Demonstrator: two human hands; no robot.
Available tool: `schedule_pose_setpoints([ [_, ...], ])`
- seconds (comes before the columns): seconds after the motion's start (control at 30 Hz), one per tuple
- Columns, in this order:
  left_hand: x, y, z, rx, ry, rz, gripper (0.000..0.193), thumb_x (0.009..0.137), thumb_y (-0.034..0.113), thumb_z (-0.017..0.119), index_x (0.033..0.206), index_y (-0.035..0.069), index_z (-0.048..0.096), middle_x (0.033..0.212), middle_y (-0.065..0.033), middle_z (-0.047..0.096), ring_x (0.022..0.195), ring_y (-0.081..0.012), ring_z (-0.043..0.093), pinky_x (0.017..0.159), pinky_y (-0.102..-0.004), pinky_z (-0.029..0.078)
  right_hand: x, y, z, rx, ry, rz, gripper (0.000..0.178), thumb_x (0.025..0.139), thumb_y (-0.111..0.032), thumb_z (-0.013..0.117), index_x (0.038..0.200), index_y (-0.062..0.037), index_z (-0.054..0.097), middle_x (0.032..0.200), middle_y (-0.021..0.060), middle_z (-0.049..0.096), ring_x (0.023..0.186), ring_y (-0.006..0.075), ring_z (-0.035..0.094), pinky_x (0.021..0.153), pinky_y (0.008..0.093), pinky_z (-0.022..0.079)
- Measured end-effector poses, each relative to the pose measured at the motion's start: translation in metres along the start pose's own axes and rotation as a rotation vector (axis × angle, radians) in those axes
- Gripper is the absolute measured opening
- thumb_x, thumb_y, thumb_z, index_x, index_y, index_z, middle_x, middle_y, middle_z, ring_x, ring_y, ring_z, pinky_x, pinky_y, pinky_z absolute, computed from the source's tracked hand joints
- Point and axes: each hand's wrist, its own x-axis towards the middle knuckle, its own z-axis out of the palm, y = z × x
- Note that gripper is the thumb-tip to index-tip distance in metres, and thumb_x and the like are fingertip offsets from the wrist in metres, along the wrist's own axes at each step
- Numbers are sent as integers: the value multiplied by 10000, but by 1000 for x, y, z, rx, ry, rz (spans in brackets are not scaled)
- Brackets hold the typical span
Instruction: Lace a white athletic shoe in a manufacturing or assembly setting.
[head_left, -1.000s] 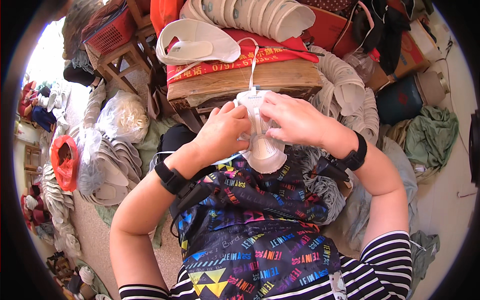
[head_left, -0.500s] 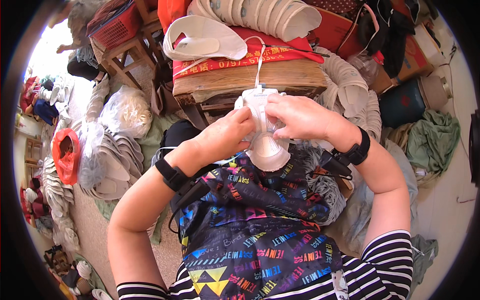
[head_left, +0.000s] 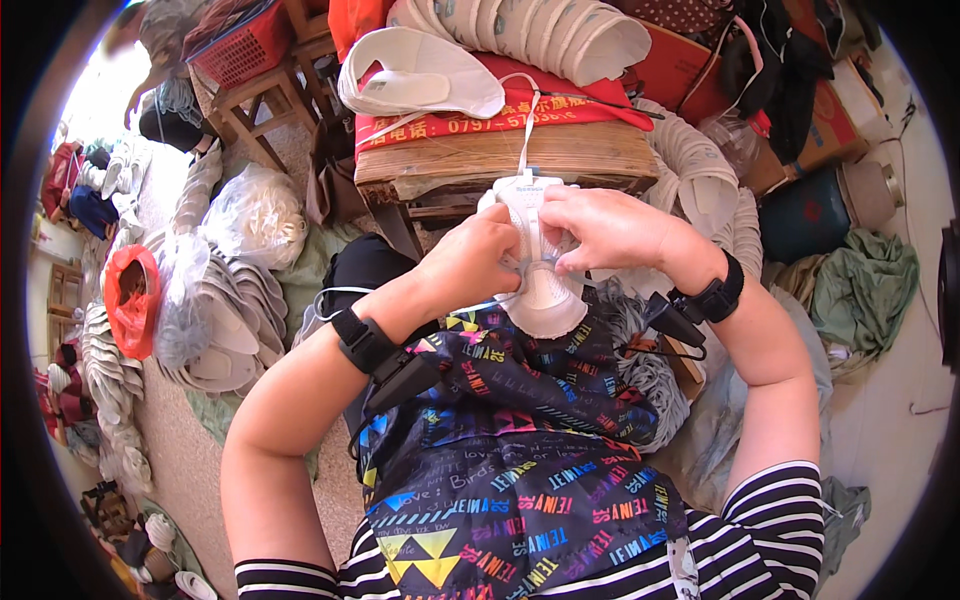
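A white shoe [head_left: 546, 302] is held over my lap at the front edge of a wooden table, its rounded end pointing toward me. My left hand [head_left: 478, 258] grips its left side with bent fingers. On the opposite side my right hand [head_left: 610, 230] is closed, thumb and fingers pinching near the shoe's opening. Whether a needle or thread is between the fingers is too small to make out. From the shoe's far end a white strap [head_left: 527, 135] runs up onto the table. Black bands with small devices circle both wrists.
On the wooden table [head_left: 500, 165], a red cloth lies under a large white sole piece [head_left: 420, 75] and a row of nested soles [head_left: 520, 30]. Stacked soles [head_left: 235, 330], plastic bags and a red bag [head_left: 131, 300] stand at left. Grey cord [head_left: 640, 390] hangs by my lap.
My left hand has shifted slightly right and its fingers have curled in closer to the shoe. My right hand stays at the shoe. The whole view has moved a little.
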Motion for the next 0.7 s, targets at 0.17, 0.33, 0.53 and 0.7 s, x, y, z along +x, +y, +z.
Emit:
schedule_pose_setpoints([
  [0.17,8,-1,-5,-12,-52,-50,213,678,124,727,830,1,645,966,-137,565,906,-295,588,796,-358,493,-1,-1,0,14,17,1,307,697,-185,748,855,-36,531,924,114,534,889,315,574,762,414,469],
  [0.33,17,7,-22,55,-211,-172,234,692,173,741,848,11,676,975,-131,584,919,-293,593,801,-359,491,-3,1,3,21,41,-16,302,703,-180,744,852,-39,521,921,112,530,881,309,571,760,410,470],
  [0.53,23,9,-25,77,-303,-232,262,663,217,797,845,49,709,936,-128,618,852,-299,632,768,-370,511,-6,6,4,72,53,-59,299,708,-173,740,870,-44,524,925,107,522,880,291,576,753,399,473],
  [0.7,26,34,-20,362,-304,-272,251,677,258,779,844,78,724,967,-145,622,859,-317,663,739,-398,534,-7,8,7,90,79,-54,299,704,-161,731,881,-43,521,934,109,517,858,291,581,736,405,481],
])
